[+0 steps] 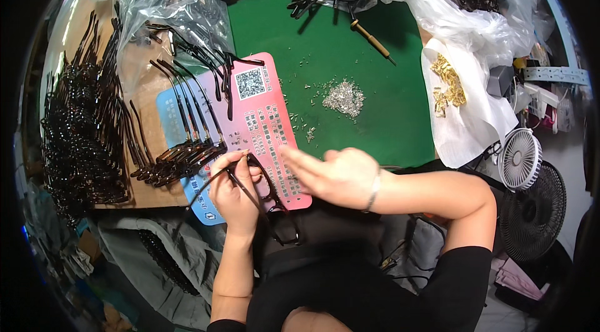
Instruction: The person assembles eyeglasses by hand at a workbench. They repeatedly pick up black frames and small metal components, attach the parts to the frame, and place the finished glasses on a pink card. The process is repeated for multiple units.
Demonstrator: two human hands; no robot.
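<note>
My left hand point(235, 199) pinches a dark eyeglass frame point(275, 209) near one hinge. Its front hangs down past the table's near edge, and a thin temple sticks out to the lower left. My right hand point(342, 177) is just right of the frame, fingers stretched out toward it, apparently holding nothing. Beneath both hands lies a pink and blue printed mat point(282, 144). Left of my left hand, a row of assembled dark eyeglass frames point(181, 162) rests on the mat's edge. Loose dark temples point(209, 60) lie at the mat's top.
On the green mat point(387, 125) sits a heap of tiny silver screws or pins point(345, 98). A wooden-handled screwdriver point(373, 39) lies beyond it. Gold-coloured small parts point(449, 82) rest on white paper at right. Stacked eyeglass frames point(81, 125) fill the far left. Two fans point(520, 158) stand at right.
</note>
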